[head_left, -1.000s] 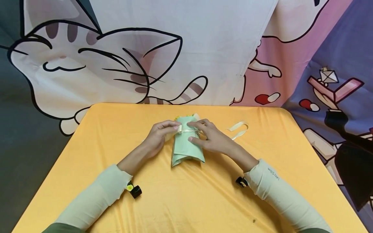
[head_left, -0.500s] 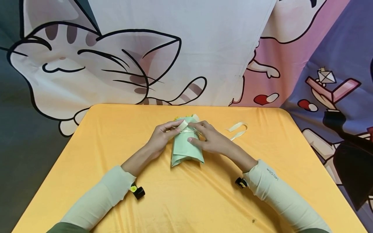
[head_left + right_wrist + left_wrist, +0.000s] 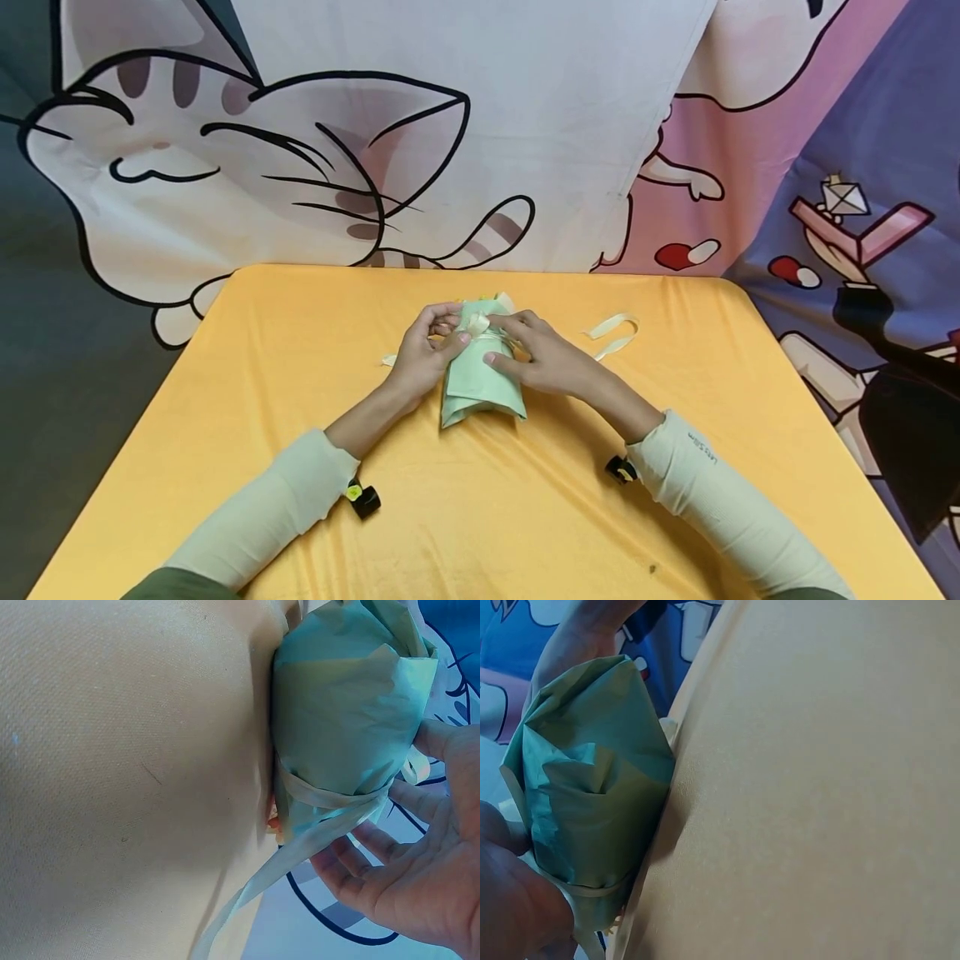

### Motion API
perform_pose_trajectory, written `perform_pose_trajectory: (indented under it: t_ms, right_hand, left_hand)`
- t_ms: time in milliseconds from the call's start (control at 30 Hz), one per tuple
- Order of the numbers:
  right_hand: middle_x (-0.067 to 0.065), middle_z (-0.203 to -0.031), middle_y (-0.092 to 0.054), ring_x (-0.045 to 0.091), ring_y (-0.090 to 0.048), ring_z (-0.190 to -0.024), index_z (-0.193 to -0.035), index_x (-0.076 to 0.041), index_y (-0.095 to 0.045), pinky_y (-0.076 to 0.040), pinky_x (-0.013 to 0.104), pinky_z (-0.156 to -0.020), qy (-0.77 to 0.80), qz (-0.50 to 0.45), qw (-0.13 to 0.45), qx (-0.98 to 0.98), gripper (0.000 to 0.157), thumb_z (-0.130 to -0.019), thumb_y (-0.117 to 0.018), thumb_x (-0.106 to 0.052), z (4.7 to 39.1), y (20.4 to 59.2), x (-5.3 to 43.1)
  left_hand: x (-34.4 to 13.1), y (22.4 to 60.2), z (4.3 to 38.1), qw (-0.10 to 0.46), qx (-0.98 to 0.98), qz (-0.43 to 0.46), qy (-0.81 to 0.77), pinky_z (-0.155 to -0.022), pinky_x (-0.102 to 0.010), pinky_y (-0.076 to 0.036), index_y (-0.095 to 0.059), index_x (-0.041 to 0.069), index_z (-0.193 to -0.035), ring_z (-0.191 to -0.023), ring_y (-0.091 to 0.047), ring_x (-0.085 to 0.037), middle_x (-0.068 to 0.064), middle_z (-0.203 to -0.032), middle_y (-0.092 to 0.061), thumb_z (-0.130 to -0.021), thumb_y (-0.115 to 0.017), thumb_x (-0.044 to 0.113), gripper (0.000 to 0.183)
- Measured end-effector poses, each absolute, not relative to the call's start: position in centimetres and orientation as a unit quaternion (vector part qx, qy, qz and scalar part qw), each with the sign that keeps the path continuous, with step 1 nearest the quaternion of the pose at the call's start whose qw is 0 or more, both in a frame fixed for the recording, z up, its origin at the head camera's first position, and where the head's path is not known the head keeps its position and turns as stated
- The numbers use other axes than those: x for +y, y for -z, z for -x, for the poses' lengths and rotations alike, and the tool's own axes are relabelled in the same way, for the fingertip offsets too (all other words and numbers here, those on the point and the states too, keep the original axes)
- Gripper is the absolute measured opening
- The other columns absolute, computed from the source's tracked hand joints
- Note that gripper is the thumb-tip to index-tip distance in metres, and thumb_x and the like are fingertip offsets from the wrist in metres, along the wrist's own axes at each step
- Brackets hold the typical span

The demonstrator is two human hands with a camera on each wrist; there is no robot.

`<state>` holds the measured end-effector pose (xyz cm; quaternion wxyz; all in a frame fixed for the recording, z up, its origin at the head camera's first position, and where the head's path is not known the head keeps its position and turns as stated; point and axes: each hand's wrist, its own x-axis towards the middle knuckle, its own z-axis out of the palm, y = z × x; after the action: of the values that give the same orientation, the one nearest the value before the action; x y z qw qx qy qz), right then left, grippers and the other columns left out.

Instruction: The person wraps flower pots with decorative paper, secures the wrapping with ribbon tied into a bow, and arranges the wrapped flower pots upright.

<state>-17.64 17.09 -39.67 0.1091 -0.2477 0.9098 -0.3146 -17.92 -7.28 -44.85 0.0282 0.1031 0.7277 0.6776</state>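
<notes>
A bouquet [image 3: 483, 383] wrapped in pale green paper lies mid-table, a little yellow showing at its far end. A cream ribbon [image 3: 478, 323] goes round it, with a small loop standing up at the knot. My left hand [image 3: 423, 354] is at the bouquet's left side and pinches the ribbon by that loop. On the other side my right hand [image 3: 551, 358] rests its fingertips and thumb on the wrapping. In the right wrist view, its index finger touches the ribbon near the knot, and a long ribbon tail [image 3: 281, 862] hangs down. My left fingertips are partly hidden in the left wrist view.
A loose strip of cream ribbon [image 3: 615, 335] lies on the yellow tablecloth [image 3: 465, 517] to the right. Left of my left hand, a ribbon end [image 3: 388, 360] shows. Behind the table hangs a cloth backdrop [image 3: 570, 133] with cartoon cats.
My left hand has shifted slightly right towards the knot, and the ribbon beside it has gone from a flat end to a small loop. The right hand stays in place.
</notes>
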Motion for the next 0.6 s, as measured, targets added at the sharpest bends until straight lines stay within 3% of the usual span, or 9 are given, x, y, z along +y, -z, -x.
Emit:
perform_pose_trajectory:
  t_ms: [233, 600]
  right_hand:
    - [0.023, -0.164, -0.050, 0.042, -0.056, -0.146, -0.174, -0.024, -0.045, -0.052, 0.069, -0.118, 0.316, 0.248, 0.111, 0.909, 0.071, -0.111, -0.067, -0.048, 17.57, 39.42, 17.08]
    - [0.023, -0.168, -0.047, 0.043, -0.054, -0.151, -0.175, -0.028, -0.043, -0.051, 0.072, -0.119, 0.325, 0.260, 0.120, 0.902, 0.069, -0.113, -0.065, -0.050, 17.61, 39.54, 17.35]
  left_hand:
    - [-7.34, 44.97, 17.70, 0.002, 0.754, -0.093, -0.651, -0.107, -0.038, -0.043, -0.080, 0.002, -0.125, -0.124, -0.052, -0.023, -0.013, -0.147, -0.055, -0.107, -0.080, 0.014, 0.022]
    - [-7.55, 45.25, 17.74, 0.028, 0.747, -0.089, -0.658, -0.116, -0.043, -0.044, -0.079, 0.002, -0.127, -0.133, -0.050, -0.026, -0.012, -0.153, -0.051, -0.109, -0.077, 0.019, 0.024]
